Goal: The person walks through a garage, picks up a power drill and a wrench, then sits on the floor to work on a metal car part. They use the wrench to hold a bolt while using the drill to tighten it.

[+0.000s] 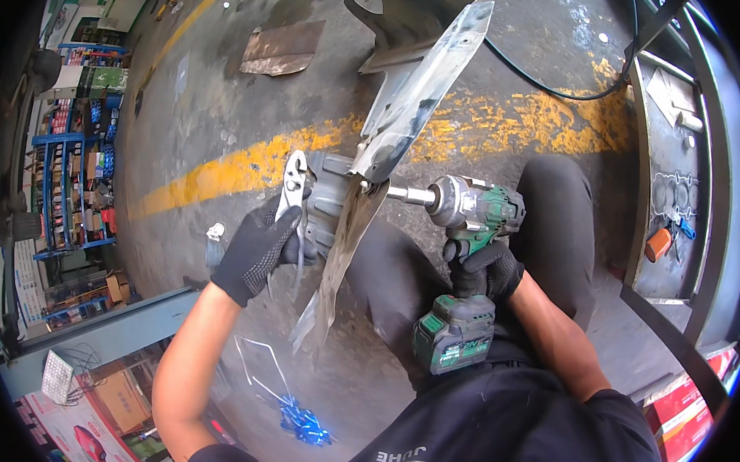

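Note:
My left hand [257,248], in a black dotted glove, is closed round a pair of pliers [293,183] whose jaws point up beside a grey metal bracket [327,189]. The bracket sits against a long, bent sheet-metal part [425,88] that slants across in front of me. In my right hand [498,271], also gloved, is the grip of a green and black cordless impact wrench [481,211]. Its socket [410,195] points left and meets the metal part near the bracket. What the socket sits on is hidden.
A flat rusty metal piece [284,49] lies on the floor ahead. A black hose [539,88] curves at the far right, near a metal tool tray [679,153]. Stocked blue shelves [75,181] stand left. A blue bundle [304,423] lies at lower left.

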